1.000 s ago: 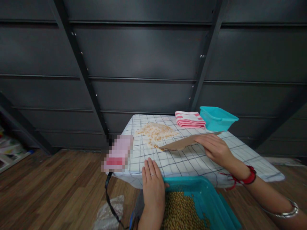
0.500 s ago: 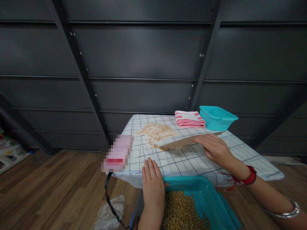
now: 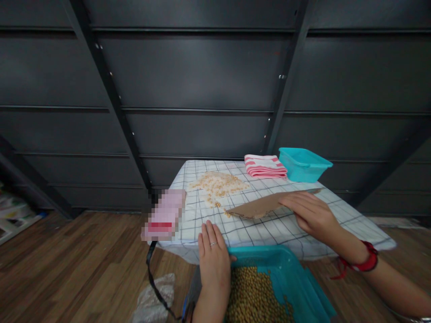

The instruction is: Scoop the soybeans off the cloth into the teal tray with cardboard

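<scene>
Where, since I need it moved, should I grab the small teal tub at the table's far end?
Probably take the small teal tub by its flared rim, from its right or near side: the rim juts out, and the folded striped towel crowds its left.

Grains (image 3: 218, 184) lie on the surface (image 3: 336, 224), just behind the cardboard (image 3: 259, 207). A towel (image 3: 265, 166) sits left of a tub (image 3: 305, 164), farther back.

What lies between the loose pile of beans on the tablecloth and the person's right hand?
Head view: a flat piece of cardboard, its right end under the right hand, its left tip beside the beans.
</scene>
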### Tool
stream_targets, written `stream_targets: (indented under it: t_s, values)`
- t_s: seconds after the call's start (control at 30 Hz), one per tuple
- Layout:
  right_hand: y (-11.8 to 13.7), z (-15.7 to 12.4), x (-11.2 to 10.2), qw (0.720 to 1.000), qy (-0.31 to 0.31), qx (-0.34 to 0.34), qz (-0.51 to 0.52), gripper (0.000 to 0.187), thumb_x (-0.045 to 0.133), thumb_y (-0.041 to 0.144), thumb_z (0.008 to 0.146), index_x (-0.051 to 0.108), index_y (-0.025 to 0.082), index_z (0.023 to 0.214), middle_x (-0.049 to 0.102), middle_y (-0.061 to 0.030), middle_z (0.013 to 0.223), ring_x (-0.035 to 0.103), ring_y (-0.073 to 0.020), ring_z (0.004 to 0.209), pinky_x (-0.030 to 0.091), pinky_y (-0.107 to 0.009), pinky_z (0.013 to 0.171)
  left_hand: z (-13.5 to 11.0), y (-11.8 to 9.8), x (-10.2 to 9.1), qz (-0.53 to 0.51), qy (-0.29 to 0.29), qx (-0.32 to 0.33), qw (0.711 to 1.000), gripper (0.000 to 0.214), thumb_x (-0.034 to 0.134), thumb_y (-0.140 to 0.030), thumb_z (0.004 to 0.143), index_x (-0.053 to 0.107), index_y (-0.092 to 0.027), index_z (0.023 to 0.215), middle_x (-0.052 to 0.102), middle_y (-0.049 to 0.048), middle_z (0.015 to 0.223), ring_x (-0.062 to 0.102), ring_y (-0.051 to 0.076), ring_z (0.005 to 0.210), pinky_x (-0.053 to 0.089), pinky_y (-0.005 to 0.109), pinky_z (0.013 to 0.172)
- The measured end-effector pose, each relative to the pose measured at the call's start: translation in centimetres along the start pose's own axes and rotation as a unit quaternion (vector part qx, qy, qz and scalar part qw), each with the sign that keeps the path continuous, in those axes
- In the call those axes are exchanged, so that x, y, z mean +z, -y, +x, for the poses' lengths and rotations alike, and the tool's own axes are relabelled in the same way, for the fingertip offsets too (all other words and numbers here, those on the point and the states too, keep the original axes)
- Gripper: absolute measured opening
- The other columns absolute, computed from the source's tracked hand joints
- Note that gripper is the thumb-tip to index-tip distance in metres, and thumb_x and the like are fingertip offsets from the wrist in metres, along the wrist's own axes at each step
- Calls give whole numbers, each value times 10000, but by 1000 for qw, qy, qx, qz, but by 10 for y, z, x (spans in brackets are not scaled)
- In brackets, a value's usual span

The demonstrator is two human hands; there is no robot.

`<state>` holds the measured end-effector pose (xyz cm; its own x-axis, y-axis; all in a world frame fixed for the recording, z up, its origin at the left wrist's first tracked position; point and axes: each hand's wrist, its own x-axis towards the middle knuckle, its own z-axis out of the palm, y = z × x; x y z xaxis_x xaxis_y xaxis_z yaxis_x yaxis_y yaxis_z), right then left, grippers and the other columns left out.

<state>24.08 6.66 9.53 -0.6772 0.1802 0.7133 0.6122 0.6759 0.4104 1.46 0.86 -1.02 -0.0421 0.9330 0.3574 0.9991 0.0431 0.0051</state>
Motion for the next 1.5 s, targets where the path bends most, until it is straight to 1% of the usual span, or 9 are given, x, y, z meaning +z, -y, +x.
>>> stream_targets:
  t_s: [0.17,0.3,0.6,0.73,0.83,0.93,1.23,1.33,1.5]
  values:
    - [1,-2,-4,1000,1,-4,-5,393,361,-41,707,549,177,974,668,-45,830,626,-156,790,522,-306,707,0,0,-1,-2,-3,6,1000,662,668,-237,609,474,-19,1204,418,248,1304,396,335,1214,382,473,992]
    - [2,-5,-6,1000,2,-3,-13,384,366,-43,713,547,179,969,672,-42,823,628,-152,784,519,-303,714,1,0,-4,-4,8,5,1000,667,666,-227,610,464,-11,1208,408,255,1308,392,337,1216,380,470,993]
    - [2,-7,-18,1000,10,5,-27,431,375,-32,711,545,214,1022,675,-15,823,633,-143,769,511,-294,724,1,0,-5,-7,18,6,1000,669,654,-221,623,448,5,1217,393,266,1314,386,344,1221,372,481,997]
    - [-2,-3,-11,999,3,21,-28,447,375,-40,683,537,192,1030,668,-37,844,627,-156,781,513,-308,721,0,0,-3,-6,4,8,1000,625,622,-229,654,459,-6,1214,402,260,1315,390,338,1222,370,485,997]
    - [-3,-1,-3,999,10,17,-25,467,366,-39,667,536,197,1032,665,-35,854,623,-161,788,514,-318,716,-1,1,-1,-13,-2,5,1000,629,630,-224,648,462,-6,1213,410,264,1312,387,341,1224,368,485,1000]
    - [-2,-2,0,1000,14,12,-18,478,359,-40,665,535,198,1041,665,-33,857,622,-159,794,512,-318,718,-1,1,0,-19,-7,8,1000,628,630,-223,650,461,-12,1216,411,261,1316,379,341,1231,363,490,1003]
    - [-3,-17,-15,999,26,10,-36,433,370,-27,698,554,208,1012,671,-25,831,633,-156,765,517,-312,707,0,0,-5,-10,17,2,1000,635,627,-221,651,451,-5,1222,394,255,1325,379,333,1232,370,473,1001]
    - [-3,-21,-18,999,24,9,-42,424,372,-32,704,554,203,1007,673,-26,810,635,-154,746,517,-306,703,0,1,-2,-10,9,6,1000,630,616,-223,658,448,-2,1223,400,258,1322,381,336,1231,374,480,997]
    - [-1,-26,-24,999,24,22,-26,466,391,-10,717,533,237,1085,678,-12,818,636,-157,752,514,-301,682,-2,2,2,-8,-9,13,1000,607,587,-237,677,451,-18,1227,401,247,1330,379,334,1235,370,487,996]
